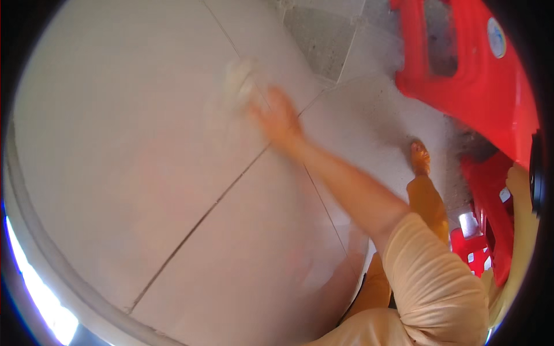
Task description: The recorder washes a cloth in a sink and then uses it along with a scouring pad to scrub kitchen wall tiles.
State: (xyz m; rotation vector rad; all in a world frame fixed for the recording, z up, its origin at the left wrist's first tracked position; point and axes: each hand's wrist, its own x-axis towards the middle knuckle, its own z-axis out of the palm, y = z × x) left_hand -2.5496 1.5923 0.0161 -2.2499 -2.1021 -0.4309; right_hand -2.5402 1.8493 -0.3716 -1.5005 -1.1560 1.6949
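My right hand (279,119) reaches up and left across a broad pale surface (181,168) crossed by thin dark seams. At its fingertips is a blurred whitish cloth-like thing (242,82), and the fingers seem closed around its near edge. The hand is blurred too. A light yellowish short sleeve (433,268) covers the upper arm. My left hand is out of view.
Red plastic chairs (489,95) are at the upper right, with more red plastic below. A bare foot (420,158) rests on the pale floor beside grey tile (322,41). A curved ledge (56,259) borders the lower left. What looks like an arm (519,186), owner unclear, is at right.
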